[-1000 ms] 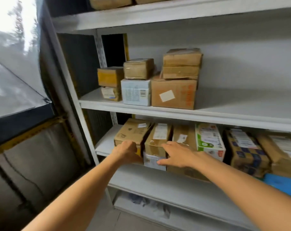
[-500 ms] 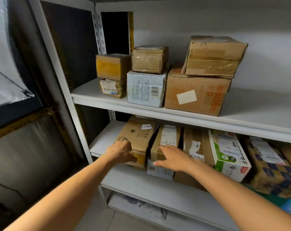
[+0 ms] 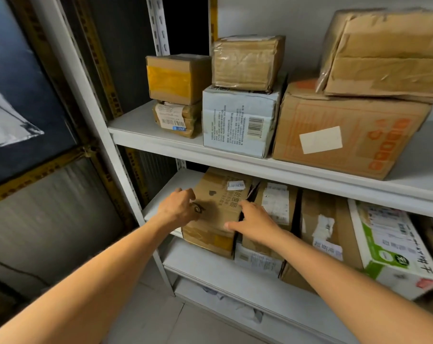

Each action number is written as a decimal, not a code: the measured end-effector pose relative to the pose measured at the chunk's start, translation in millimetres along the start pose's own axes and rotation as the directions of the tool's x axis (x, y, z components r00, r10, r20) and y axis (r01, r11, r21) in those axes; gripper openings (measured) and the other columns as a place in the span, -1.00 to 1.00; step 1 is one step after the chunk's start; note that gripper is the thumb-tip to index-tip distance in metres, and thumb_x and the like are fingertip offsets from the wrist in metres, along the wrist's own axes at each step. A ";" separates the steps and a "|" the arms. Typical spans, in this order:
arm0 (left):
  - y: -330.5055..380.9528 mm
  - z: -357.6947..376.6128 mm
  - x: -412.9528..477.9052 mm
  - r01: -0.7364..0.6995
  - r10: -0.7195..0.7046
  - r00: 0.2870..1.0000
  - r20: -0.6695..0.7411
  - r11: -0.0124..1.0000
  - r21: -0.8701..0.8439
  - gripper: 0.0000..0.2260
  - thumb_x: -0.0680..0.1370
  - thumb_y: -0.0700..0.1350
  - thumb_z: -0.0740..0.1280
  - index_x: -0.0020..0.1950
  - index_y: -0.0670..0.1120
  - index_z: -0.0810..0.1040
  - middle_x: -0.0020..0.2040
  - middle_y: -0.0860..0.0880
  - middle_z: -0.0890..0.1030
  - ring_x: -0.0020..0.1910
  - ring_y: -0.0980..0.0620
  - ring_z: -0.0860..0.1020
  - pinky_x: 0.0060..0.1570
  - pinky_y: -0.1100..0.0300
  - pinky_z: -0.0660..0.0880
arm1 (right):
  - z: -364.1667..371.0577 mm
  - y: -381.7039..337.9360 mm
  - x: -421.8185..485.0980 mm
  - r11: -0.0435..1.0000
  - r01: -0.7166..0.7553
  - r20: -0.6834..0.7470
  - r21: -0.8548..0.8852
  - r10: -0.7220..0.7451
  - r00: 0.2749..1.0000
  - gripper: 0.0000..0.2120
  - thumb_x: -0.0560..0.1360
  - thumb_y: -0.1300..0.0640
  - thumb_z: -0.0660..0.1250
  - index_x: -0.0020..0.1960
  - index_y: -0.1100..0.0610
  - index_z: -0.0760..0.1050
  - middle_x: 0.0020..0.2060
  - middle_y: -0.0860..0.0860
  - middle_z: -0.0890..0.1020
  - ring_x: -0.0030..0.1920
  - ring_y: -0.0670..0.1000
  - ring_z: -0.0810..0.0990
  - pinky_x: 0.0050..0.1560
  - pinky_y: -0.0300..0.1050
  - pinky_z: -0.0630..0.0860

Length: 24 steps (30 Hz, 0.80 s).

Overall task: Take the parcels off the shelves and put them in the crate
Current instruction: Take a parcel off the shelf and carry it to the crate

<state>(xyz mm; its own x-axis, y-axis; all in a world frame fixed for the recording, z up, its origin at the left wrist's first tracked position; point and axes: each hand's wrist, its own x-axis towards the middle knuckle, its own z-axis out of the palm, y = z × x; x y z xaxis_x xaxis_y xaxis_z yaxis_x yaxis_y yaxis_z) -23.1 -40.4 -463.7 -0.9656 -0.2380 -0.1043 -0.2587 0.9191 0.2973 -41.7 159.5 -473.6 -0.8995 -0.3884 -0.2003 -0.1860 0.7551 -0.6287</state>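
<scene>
On the lower shelf [image 3: 172,184], left end: carton [image 3: 222,194], corrugated, taped. Left hand [image 3: 178,209]: fingers curled round its left edge. Right hand [image 3: 255,222]: fingers straight, laid along its right edge. Probably stiff, moderate weight; take by opposite sides, support underneath. Crate unseen.

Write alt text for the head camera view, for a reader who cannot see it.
A person's left hand grips the left edge of a brown parcel at the left end of a white shelf, while the right hand rests on its right edge. More parcels line that shelf and are stacked on the shelf above.
</scene>
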 end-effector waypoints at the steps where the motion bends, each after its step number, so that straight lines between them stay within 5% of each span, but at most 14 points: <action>1: -3.2 1.9 6.4 0.001 -0.001 1.000 -0.010 1.000 -0.020 -0.53 0.48 0.01 0.45 0.34 -0.03 0.42 0.27 -0.11 0.44 0.12 -0.10 0.52 -0.03 0.11 0.46 | 4.6 -3.1 5.7 0.998 -0.027 -0.030 0.052 0.028 0.999 -0.38 0.44 -0.05 0.44 0.39 0.13 0.30 0.32 0.08 0.45 0.29 0.08 0.44 0.29 -0.02 0.42; 7: -17.1 19.4 43.3 0.100 -0.079 0.993 0.091 0.965 -0.243 -0.31 0.42 -0.02 0.51 0.46 -0.08 0.27 0.33 -0.16 0.41 0.24 -0.15 0.47 0.04 0.11 0.47 | 29.9 -16.3 36.4 0.973 -0.200 -0.071 0.112 0.208 0.976 -0.09 0.46 -0.04 0.44 0.55 0.24 -0.04 0.43 0.22 0.24 0.40 0.20 0.30 0.38 0.12 0.33; 13: -22.3 30.4 68.1 0.215 -0.125 0.955 0.269 0.916 -0.338 -0.24 0.38 -0.13 0.55 0.50 -0.08 0.27 0.36 -0.11 0.43 0.31 -0.11 0.43 0.31 0.13 0.39 | 47.9 -12.0 46.3 0.925 -0.297 -0.041 0.236 0.315 0.948 -0.20 0.44 0.10 0.48 0.48 0.26 0.10 0.39 0.19 0.35 0.39 0.15 0.34 0.39 0.03 0.33; 19: -23.1 26.5 69.7 0.166 -0.069 0.936 0.346 0.952 -0.258 -0.13 0.39 -0.19 0.53 0.55 -0.03 0.10 0.40 -0.09 0.35 0.34 -0.12 0.38 0.28 0.10 0.38 | 51.6 -21.7 46.6 0.891 -0.365 -0.017 0.271 0.384 0.923 0.10 0.39 0.18 0.52 0.54 0.28 -0.27 0.52 0.19 0.13 0.51 0.14 0.16 0.47 -0.03 0.18; 24: -47.9 25.7 42.9 0.240 -0.092 0.931 0.352 0.884 -0.402 -0.09 0.34 -0.33 0.53 0.53 0.04 0.10 0.27 -0.09 0.41 0.23 -0.13 0.42 0.20 -0.04 0.50 | 64.0 -30.6 32.5 0.893 -0.341 -0.037 0.293 0.367 0.930 0.15 0.36 0.27 0.52 0.55 0.14 -0.33 0.54 0.11 0.09 0.52 0.12 0.11 0.46 -0.04 0.15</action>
<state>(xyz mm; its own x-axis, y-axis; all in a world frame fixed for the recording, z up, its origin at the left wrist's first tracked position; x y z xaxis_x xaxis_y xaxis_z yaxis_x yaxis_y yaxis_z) -51.6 -86.5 -506.8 -0.8667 -0.1962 -0.4586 -0.4700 0.6291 0.6191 -39.9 90.0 -508.9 -0.9191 -0.0644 -0.3887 0.2560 0.6525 -0.7133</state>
